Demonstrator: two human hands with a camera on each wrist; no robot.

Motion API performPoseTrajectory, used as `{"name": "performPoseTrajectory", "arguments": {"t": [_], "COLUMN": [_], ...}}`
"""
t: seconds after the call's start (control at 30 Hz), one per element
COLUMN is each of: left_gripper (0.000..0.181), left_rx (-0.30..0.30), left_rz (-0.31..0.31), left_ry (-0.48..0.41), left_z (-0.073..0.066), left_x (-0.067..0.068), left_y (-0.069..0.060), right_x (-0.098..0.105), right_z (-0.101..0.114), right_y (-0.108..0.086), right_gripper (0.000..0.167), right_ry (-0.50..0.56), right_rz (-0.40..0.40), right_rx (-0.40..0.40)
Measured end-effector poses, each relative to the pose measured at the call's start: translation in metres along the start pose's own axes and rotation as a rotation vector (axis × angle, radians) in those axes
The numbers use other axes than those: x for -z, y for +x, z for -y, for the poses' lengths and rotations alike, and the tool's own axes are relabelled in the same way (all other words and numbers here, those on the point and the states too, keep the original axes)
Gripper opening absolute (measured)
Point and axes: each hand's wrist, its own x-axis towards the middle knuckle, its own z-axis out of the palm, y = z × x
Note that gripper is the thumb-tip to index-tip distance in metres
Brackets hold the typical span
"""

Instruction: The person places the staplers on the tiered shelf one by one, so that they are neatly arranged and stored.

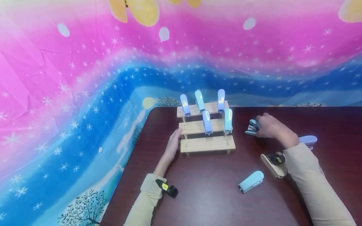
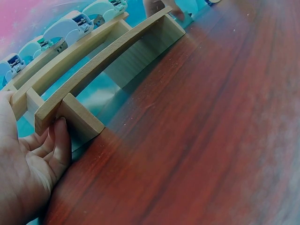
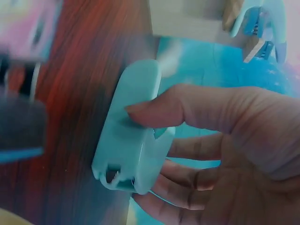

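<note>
My left hand (image 1: 172, 145) holds the left side of a three-tier wooden rack (image 1: 207, 145). In the left wrist view its fingers (image 2: 61, 140) curl against a leg of the rack (image 2: 84, 119). Lavender and teal staplers stand on the top and middle tiers, among them a lavender stapler (image 1: 221, 100) and a teal stapler (image 1: 227, 121); the lowest tier is bare. To the right of the rack, my right hand (image 1: 270, 127) grips another teal stapler (image 3: 122, 136), thumb on one side and fingers on the other. That stapler lies on its side, at or close to the tabletop.
Nearer me on the dark red-brown table (image 1: 209, 188) lies a loose teal stapler (image 1: 251, 181). A lavender stapler (image 1: 308, 140) is partly hidden behind my right forearm. A beige, elongated object (image 1: 272, 166) lies beside the right sleeve. A colourful cloth (image 1: 113, 78) hangs behind the table.
</note>
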Motion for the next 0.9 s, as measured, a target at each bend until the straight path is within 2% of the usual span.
{"name": "performPoseTrajectory", "arguments": {"t": [0.27, 0.37, 0.47, 0.67, 0.9], "left_gripper": [0.067, 0.067, 0.066, 0.067, 0.066], "left_rx": [-0.024, -0.017, -0.008, 0.003, 0.000], "left_rz": [-0.011, -0.009, -0.002, 0.013, 0.006], "left_ry": [0.029, 0.029, 0.017, -0.024, -0.015], "left_z": [0.000, 0.001, 0.004, 0.004, 0.000], "left_x": [0.000, 0.001, 0.001, 0.000, 0.000], "left_y": [-0.001, 0.000, 0.000, 0.002, 0.000], "right_x": [0.002, -0.001, -0.003, -0.001, 0.009], "right_z": [-0.002, -0.003, -0.004, -0.008, -0.011], "right_y": [-0.002, -0.003, -0.001, -0.001, -0.007], "right_gripper": [0.059, 0.065, 0.063, 0.041, 0.043], "right_ry": [0.108, 0.127, 0.142, 0.228, 0.283], "right_rz": [0.016, -0.001, -0.021, 0.000, 0.043], "right_rx": [-0.056, -0.062, -0.022, 0.092, 0.141]}}
